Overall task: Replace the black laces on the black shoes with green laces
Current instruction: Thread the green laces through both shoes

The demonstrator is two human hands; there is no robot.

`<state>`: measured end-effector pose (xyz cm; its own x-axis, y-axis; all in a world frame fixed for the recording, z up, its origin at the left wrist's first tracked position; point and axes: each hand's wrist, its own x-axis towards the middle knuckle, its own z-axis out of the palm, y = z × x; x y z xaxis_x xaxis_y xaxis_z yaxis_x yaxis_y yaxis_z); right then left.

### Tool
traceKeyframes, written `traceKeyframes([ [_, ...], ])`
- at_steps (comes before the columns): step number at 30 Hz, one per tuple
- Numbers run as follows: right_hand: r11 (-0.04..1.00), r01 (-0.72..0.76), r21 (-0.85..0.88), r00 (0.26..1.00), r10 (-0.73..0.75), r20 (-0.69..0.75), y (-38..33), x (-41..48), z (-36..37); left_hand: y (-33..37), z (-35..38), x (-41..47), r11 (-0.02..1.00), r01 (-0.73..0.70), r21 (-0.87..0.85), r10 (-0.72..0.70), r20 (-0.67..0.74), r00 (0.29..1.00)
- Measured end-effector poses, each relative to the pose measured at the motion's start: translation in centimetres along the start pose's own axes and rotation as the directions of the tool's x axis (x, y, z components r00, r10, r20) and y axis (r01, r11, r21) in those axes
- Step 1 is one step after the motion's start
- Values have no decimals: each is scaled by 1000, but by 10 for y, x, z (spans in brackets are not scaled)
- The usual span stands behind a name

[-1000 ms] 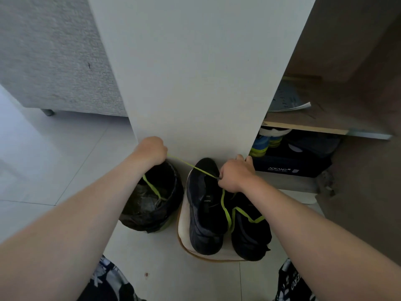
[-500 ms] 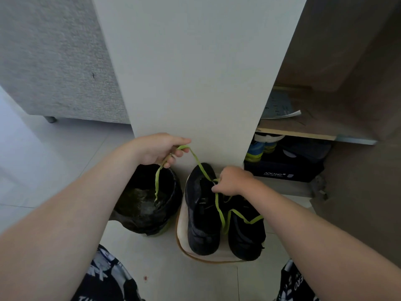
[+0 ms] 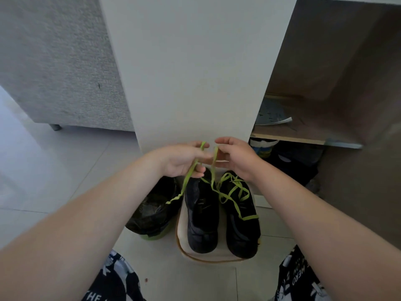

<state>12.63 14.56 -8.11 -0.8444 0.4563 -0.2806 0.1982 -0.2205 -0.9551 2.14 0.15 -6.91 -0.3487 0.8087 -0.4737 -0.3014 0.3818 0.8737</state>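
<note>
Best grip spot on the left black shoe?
On the left shoe, probably the near end, from above on the person's side: it lies bare, while the left hand and right hand hold the green lace over the far end and the right shoe crowds one side.

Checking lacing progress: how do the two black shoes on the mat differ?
The right-hand black shoe carries the green lace in loose loops across its upper; the left-hand black shoe shows none threaded. The left-hand shoe looks greyer, the right-hand shoe darker. Both stand side by side on the cream mat.
</note>
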Motion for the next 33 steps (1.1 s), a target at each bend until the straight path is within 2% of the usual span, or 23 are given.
traceKeyframes([
  [3,996,32,85,999,-31,-16,-6,-6,8,-2,17,9,998,38,51,-37,-13,999],
  [6,990,-6,137,1000,9,-17,-8,-8,7,4,20,16,999,38,-33,-41,-91,995],
  [9,956,-214,202,969,182,166,-7,-13,1,13,14,20,973,-41,-227,-6,-200,980],
  [11,954,-276,116,932,236,275,-7,-18,-1,17,10,18,960,-64,-272,1,-226,974],
  [12,964,-256,73,931,226,287,-8,-19,0,18,9,17,970,-70,-234,13,-235,972],
  [14,983,-169,77,966,150,209,-13,-18,0,18,11,13,992,-74,-105,47,-236,971],
  [16,991,-75,114,989,59,133,-20,-15,-3,18,16,8,997,-74,-36,69,-126,990],
  [18,993,-15,114,993,1,118,-27,-15,-6,15,22,2,996,-80,48,80,-6,997],
  [20,999,24,34,996,-27,80,-29,-17,-8,14,24,0,966,-87,242,100,-42,994],
  [22,993,8,-116,999,-3,35,-29,-18,-12,12,16,8,916,-85,391,188,-234,954],
  [24,921,-83,-381,995,99,22,-26,-21,-18,7,-3,18,949,-100,299,232,-450,862],
  [25,829,-130,-544,986,164,14,-24,-23,-22,5,-12,21,970,-116,214,213,-518,828],
  [27,614,-212,-761,956,293,-29,-20,-28,-30,4,-23,22,987,-116,108,157,-570,807],
  [29,485,-278,-829,929,356,-103,-19,-35,-34,5,-28,20,994,-104,27,101,-586,804],
  [31,509,-309,-804,930,338,-143,-20,-35,-37,6,-31,20,997,-78,0,63,-585,808],
  [33,622,-332,-710,932,332,-145,-22,-29,-39,11,-30,18,999,-23,49,47,-589,807],
])
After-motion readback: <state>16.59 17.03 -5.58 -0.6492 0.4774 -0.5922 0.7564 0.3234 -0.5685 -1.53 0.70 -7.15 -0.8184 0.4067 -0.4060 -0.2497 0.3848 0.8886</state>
